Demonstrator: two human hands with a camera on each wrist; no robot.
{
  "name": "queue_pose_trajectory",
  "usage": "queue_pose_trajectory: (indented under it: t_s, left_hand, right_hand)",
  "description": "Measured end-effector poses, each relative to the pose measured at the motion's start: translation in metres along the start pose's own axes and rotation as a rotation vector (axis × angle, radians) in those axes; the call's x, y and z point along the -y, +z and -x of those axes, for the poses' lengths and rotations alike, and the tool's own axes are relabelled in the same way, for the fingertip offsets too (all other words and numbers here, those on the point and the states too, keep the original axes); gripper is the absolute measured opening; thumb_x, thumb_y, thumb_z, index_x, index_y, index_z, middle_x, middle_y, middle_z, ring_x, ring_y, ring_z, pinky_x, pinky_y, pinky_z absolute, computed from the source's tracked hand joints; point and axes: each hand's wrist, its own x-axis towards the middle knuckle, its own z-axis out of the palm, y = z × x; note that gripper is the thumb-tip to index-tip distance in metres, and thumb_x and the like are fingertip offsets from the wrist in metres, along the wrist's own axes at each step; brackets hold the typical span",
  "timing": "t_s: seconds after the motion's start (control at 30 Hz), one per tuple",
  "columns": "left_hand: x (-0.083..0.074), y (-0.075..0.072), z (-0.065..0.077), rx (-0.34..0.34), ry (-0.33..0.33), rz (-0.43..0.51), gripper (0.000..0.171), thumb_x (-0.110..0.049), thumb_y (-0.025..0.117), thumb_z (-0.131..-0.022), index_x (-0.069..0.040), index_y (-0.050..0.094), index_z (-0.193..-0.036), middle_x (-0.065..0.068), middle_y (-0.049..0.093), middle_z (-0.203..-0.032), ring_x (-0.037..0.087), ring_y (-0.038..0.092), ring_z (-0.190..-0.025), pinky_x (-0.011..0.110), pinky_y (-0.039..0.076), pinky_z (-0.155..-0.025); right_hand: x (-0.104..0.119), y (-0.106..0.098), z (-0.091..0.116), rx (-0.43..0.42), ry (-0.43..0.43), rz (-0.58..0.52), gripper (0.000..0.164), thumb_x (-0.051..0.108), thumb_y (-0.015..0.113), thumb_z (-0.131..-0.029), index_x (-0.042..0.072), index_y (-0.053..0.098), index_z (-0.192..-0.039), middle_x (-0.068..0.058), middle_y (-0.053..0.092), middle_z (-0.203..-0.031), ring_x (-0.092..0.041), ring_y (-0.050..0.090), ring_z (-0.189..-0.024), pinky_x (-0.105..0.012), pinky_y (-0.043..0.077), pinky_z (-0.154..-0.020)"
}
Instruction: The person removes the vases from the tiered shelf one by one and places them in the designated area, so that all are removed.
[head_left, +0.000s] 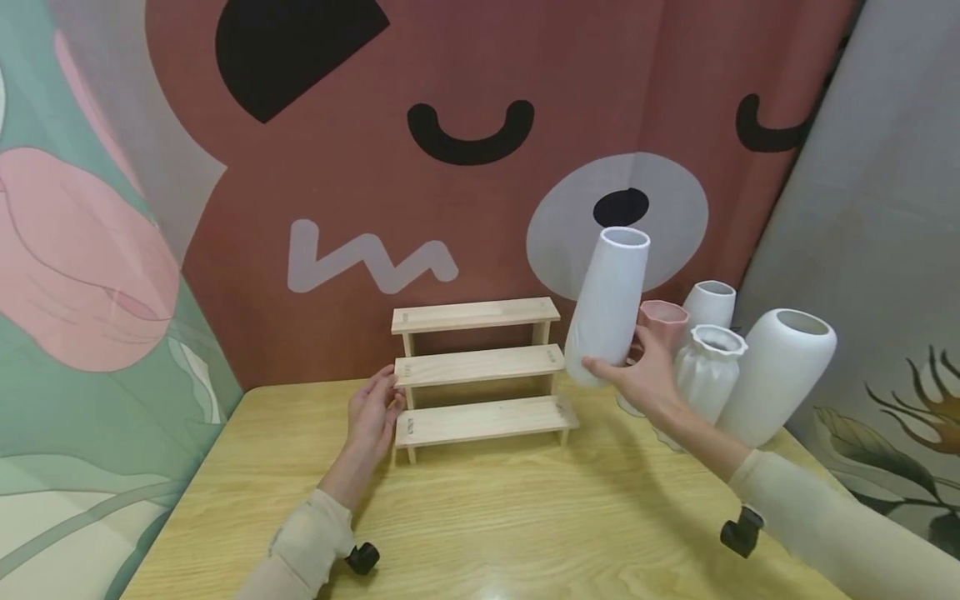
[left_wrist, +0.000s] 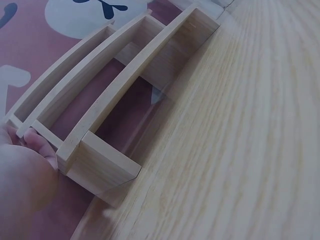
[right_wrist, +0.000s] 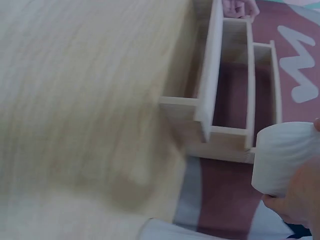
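Note:
My right hand (head_left: pixel 651 375) grips a tall white vase (head_left: pixel 611 292) near its base, thumb on the near side. The vase is raised, tilted slightly, just right of the three-tier wooden step shelf (head_left: pixel 480 365). In the right wrist view, the ribbed lower part of the vase (right_wrist: pixel 280 157) shows beside the shelf's end. My left hand (head_left: pixel 371 412) holds the left end of the shelf at the middle tier. In the left wrist view, its fingers (left_wrist: pixel 42 145) curl at the shelf's side, partly hidden behind the wood.
Right of the shelf stand a pink vase (head_left: pixel 663 312), a small white vase (head_left: pixel 711 307), a fluted white vase (head_left: pixel 705 379) and a large smooth white vase (head_left: pixel 783 375). The wooden table (head_left: pixel 480 517) meets a patterned curtain (head_left: pixel 315 333) at its back edge.

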Motion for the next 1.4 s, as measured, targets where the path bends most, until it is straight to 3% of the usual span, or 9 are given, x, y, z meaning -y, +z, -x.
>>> queue_pose_trajectory:
  t_s: [0.37,0.67,1.1,1.4]
  left_hand:
    - [-0.002,-0.002,0.004,-0.001,-0.015,0.007,0.036,-0.004,0.058,-0.101,0.003,0.054,-0.136,0.013,0.050,-0.120,0.012,0.058,-0.079,0.018,0.050,-0.066]
    - [-0.001,-0.001,0.005,0.005,-0.014,0.014,0.034,-0.003,0.058,-0.101,0.003,0.056,-0.135,0.013,0.049,-0.118,0.012,0.058,-0.078,0.018,0.049,-0.063]
    - [0.005,-0.003,0.007,-0.001,-0.022,0.010,0.035,-0.003,0.059,-0.100,0.003,0.056,-0.134,0.014,0.050,-0.119,0.012,0.058,-0.078,0.018,0.050,-0.062]
    - [0.002,-0.009,0.004,-0.013,-0.011,-0.003,0.034,-0.004,0.060,-0.100,0.002,0.056,-0.133,0.013,0.052,-0.116,0.012,0.059,-0.078,0.017,0.050,-0.064]
  right_hand:
    - [-0.048,0.014,0.015,-0.043,0.052,0.094,0.097,0.040,0.091,-0.076,-0.003,0.037,-0.146,-0.026,0.052,-0.132,-0.041,0.054,-0.118,-0.056,0.049,-0.097]
    - [-0.074,0.026,0.024,-0.084,0.114,0.115,0.099,0.041,0.091,-0.075,-0.002,0.038,-0.146,-0.026,0.055,-0.130,-0.039,0.054,-0.117,-0.053,0.047,-0.098]
    - [-0.097,0.032,0.033,-0.143,0.148,0.147,0.095,0.038,0.094,-0.072,-0.004,0.043,-0.140,-0.026,0.058,-0.124,-0.039,0.057,-0.112,-0.051,0.049,-0.095]
    - [-0.102,0.042,0.029,-0.104,0.097,0.146,0.094,0.038,0.090,-0.077,-0.005,0.041,-0.144,-0.029,0.056,-0.129,-0.042,0.055,-0.117,-0.056,0.048,-0.098]
